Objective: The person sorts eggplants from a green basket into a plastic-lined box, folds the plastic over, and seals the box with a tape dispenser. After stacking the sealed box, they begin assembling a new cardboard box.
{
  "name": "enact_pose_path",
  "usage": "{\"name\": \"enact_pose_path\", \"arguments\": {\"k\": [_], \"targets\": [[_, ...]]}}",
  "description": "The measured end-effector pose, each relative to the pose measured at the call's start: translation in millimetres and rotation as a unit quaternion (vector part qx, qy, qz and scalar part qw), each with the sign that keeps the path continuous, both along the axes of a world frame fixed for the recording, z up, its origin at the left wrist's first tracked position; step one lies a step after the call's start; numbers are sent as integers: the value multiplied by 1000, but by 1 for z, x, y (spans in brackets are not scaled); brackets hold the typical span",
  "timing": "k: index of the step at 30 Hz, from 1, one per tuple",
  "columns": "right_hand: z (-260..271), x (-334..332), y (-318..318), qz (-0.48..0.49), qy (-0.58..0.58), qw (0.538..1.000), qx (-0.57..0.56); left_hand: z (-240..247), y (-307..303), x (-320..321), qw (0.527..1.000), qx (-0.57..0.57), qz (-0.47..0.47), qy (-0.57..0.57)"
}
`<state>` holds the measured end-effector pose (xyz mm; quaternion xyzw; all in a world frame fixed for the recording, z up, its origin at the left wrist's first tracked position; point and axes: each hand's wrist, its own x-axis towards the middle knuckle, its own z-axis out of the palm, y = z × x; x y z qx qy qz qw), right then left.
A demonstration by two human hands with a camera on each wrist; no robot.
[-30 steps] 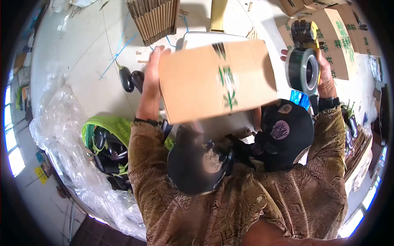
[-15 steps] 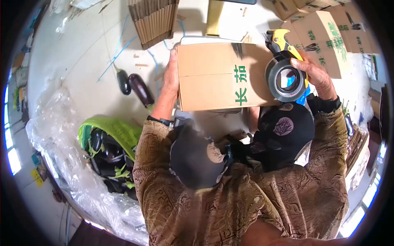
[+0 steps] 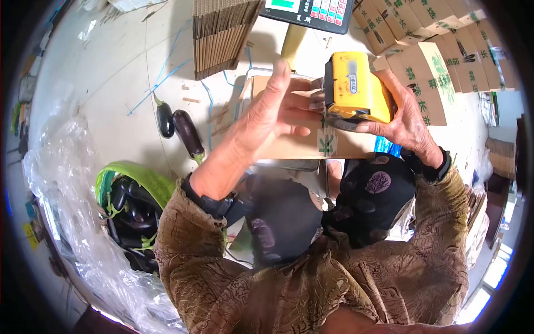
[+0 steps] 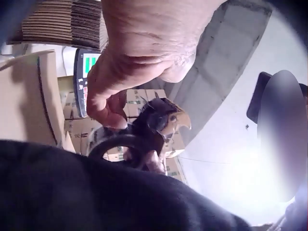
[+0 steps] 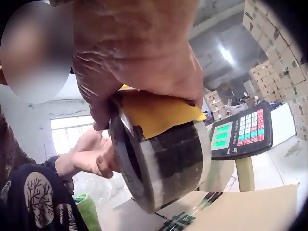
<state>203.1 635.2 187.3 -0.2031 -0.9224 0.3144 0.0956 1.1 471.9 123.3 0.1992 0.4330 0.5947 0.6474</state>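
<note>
My right hand (image 3: 409, 111) grips a yellow tape dispenser (image 3: 356, 83) over a cardboard box (image 3: 278, 147) with green print. The dispenser carries a wide roll of tape (image 5: 173, 163), which shows large in the right wrist view. My left hand (image 3: 253, 125) is spread at the dispenser's front end, thumb raised and fingers reaching toward the roll. In the left wrist view its fingertips (image 4: 113, 118) come right up to the roll's edge. Part of those fingers is hidden behind the dispenser in the head view. The box lies in front of my knees, partly covered by both hands.
A scale display (image 3: 308, 14) stands beyond the box, beside a stack of flattened cartons (image 3: 222, 42). Two eggplants (image 3: 186, 131) lie on the floor at left. Nearer are a green-rimmed container (image 3: 136, 172) of eggplants and crumpled plastic sheeting (image 3: 67, 195). Printed boxes (image 3: 434, 72) are stacked at right.
The box has gone from being held up and tilted to lying lower, in front of the knees. My left hand has left its side and moved right to the dispenser, which the right hand has turned and brought inward.
</note>
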Motion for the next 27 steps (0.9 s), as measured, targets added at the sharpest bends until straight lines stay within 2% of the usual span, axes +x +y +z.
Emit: {"name": "enact_pose_path", "arguments": {"k": [2,3,6,7,11,13,14,17,19,20,21,22,24,27], "targets": [[1,-4,-5,8,5,1000,21,10,-6,4,998,28,27,46],[2,-6,-7,12,-2,1000,25,10,-8,8,997,36,67,26],[2,-9,-12,13,-21,999,43,14,-8,18,996,15,88,15],[2,-10,-13,14,-22,999,44,13,-9,24,990,34,134,-34],[2,-10,-16,38,-12,994,98,-5,-3,24,984,57,165,-15],[4,-12,-20,42,-13,994,103,-14,-2,22,953,130,225,158],[7,-14,-25,39,-39,993,100,-17,-5,20,953,125,226,156],[13,-18,-29,41,-96,991,89,-33,-22,1,887,99,255,371],[14,-20,-28,49,-116,986,111,-42,-44,-19,932,-18,295,211],[12,-19,-25,51,-118,986,109,-59,-56,-34,931,5,329,157],[11,-19,-23,54,-130,982,123,-70,-69,-48,915,-41,365,167],[10,-19,-22,58,-142,978,139,-97,-86,-68,907,-47,400,126],[9,-21,-21,60,-163,973,151,-125,-120,-96,929,-55,348,113],[0,-27,-21,65,-192,964,172,-134,-121,-94,919,-24,371,132]]}}
